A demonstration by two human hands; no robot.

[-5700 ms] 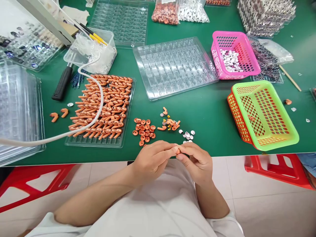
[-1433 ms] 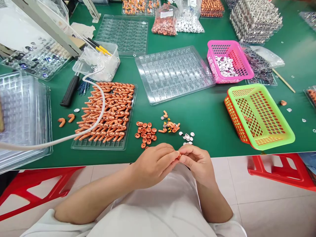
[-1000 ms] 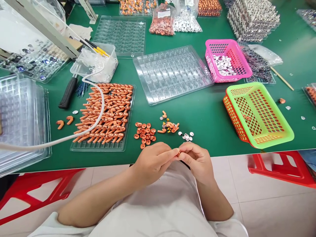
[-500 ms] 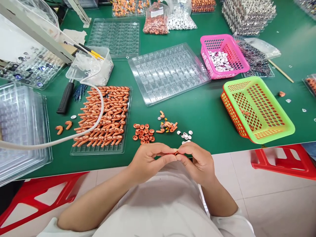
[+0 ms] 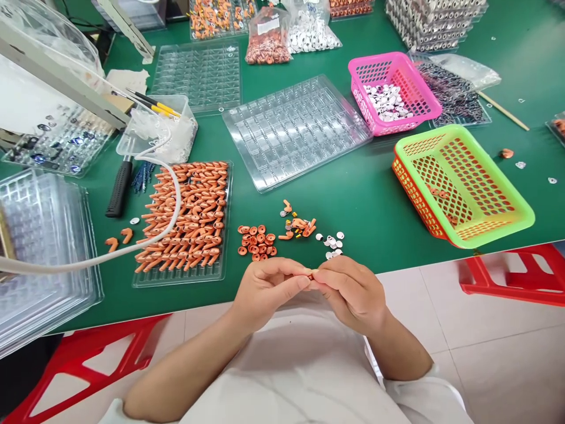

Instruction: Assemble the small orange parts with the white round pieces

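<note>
Just in front of the table edge, my left hand (image 5: 270,290) and my right hand (image 5: 353,290) meet fingertip to fingertip. Between them they pinch a small orange earbud part (image 5: 311,277), mostly covered by the fingers. Beyond the hands lies a group of orange round earbud caps (image 5: 256,242). Several orange earbud stems with yellow bits (image 5: 302,227) lie in a loose pile to the right of the caps. Small white discs (image 5: 331,241) are scattered close above my right hand. A clear tray packed with orange earbud shells (image 5: 188,212) sits to the left.
An empty-celled clear tray (image 5: 300,132) lies mid-table. To the right stand a pink basket (image 5: 359,103) of white discs and a green basket (image 5: 521,221) nested in a red one. A white hose (image 5: 178,194) crosses the left side, near a black-handled tool (image 5: 118,188) and stacked trays (image 5: 48,253).
My right hand's fingers have curled further over the small orange part, which shows less now. Both hands stay together. The view has shifted slightly.
</note>
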